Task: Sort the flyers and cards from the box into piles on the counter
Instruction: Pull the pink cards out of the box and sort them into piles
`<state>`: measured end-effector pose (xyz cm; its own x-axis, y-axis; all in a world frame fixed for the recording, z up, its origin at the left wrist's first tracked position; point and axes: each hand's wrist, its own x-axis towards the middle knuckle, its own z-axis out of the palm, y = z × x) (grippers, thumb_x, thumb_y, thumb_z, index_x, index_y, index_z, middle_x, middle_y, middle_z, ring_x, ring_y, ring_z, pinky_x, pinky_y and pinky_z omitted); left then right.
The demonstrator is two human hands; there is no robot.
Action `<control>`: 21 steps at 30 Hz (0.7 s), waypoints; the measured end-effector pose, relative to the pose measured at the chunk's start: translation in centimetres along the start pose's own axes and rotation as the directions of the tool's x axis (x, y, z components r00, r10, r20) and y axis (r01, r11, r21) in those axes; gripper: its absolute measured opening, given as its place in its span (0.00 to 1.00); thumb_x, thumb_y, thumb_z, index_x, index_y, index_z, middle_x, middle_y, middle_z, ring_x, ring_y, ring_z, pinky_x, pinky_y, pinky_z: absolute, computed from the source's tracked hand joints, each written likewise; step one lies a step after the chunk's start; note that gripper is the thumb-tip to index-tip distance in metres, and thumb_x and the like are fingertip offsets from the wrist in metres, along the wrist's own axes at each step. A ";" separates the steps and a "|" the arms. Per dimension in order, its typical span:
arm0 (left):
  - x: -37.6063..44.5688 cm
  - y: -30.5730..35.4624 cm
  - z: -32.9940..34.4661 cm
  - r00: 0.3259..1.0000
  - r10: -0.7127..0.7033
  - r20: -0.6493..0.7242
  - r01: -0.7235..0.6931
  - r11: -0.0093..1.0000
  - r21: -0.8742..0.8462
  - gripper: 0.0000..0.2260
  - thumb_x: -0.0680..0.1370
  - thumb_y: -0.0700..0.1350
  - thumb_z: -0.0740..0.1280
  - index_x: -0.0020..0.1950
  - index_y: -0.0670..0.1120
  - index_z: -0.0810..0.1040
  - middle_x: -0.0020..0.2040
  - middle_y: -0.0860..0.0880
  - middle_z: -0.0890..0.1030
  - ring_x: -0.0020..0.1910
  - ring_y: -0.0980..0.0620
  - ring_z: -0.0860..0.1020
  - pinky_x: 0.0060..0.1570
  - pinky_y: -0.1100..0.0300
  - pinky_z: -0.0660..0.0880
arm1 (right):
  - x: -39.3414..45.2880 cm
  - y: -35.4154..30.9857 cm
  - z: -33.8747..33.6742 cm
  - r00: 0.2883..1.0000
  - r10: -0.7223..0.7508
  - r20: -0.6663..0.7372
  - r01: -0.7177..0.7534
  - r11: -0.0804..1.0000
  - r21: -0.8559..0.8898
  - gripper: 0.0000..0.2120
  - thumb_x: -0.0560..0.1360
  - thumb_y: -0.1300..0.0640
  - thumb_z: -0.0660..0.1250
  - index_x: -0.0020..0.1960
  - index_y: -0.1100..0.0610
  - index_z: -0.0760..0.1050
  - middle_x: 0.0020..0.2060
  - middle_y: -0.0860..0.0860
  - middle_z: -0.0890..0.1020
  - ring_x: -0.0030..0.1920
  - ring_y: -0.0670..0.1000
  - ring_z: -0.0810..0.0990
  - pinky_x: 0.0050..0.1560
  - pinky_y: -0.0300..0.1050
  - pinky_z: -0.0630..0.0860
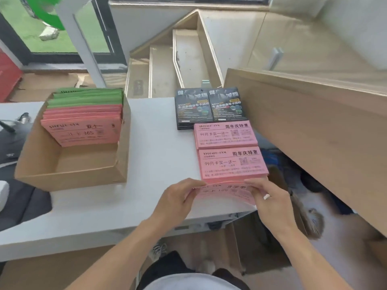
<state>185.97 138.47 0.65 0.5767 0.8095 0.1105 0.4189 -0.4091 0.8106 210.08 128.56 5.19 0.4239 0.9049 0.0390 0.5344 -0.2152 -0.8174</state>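
Pink flyers point(225, 193) at the counter's point(146, 153) near edge, my left hand point(178, 197) and right hand point(270, 199) pinching the stack's ends. Beyond: two pink piles point(230, 162), then black cards point(209, 106). Box point(69, 168) far left, pink and green flyers inside.

Premises: the front desk area of a commercial gym. Evidence follows. A white table point(146, 126) carries promotional print: two stacks of black flyers point(210, 107) showing fitness figures and annual-card wording, and pink flyers point(225, 136) headed "AVOCADO GYM" with an anniversary offer and a QR code. A cardboard box point(71, 164) on the table holds further pink and green flyers point(83, 120) of the same brand. A raised wooden ledge point(303, 114) borders the table, as at a reception desk. Behind it, a light wooden staircase point(178, 65) rises. A glass door point(52, 38) shows green turf outside.
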 end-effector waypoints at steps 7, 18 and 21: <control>0.3 0.7 0.9 0.990 -0.141 -0.002 0.140 0.988 -0.057 0.16 0.83 0.39 0.62 0.67 0.55 0.74 0.56 0.61 0.82 0.51 0.71 0.77 0.50 0.74 0.72 | 0.3 1.5 -0.6 0.992 0.115 0.051 -0.118 0.992 0.047 0.25 0.79 0.63 0.68 0.64 0.35 0.71 0.54 0.31 0.76 0.54 0.28 0.74 0.44 0.23 0.71; 10.4 3.2 0.9 0.871 -0.463 -0.166 0.432 0.881 -0.192 0.27 0.78 0.44 0.71 0.74 0.56 0.65 0.47 0.58 0.78 0.41 0.60 0.80 0.39 0.61 0.78 | 11.6 0.8 -1.2 0.998 0.053 -0.042 -0.059 0.986 -0.156 0.26 0.77 0.65 0.66 0.70 0.45 0.69 0.58 0.46 0.80 0.57 0.49 0.80 0.53 0.49 0.80; 11.0 2.6 1.5 0.848 -0.517 -0.121 0.501 0.855 -0.135 0.33 0.78 0.46 0.72 0.79 0.54 0.59 0.53 0.57 0.78 0.44 0.58 0.80 0.49 0.53 0.79 | 12.9 1.9 -0.1 1.000 0.006 0.027 0.007 0.904 -0.428 0.28 0.76 0.67 0.63 0.74 0.49 0.66 0.65 0.49 0.74 0.61 0.53 0.76 0.57 0.53 0.77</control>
<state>194.49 145.67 3.08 0.1872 0.9486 -0.2552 0.5524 0.1132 0.8259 216.63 139.83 4.21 0.4068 0.9133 0.0186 0.7989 -0.3458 -0.4921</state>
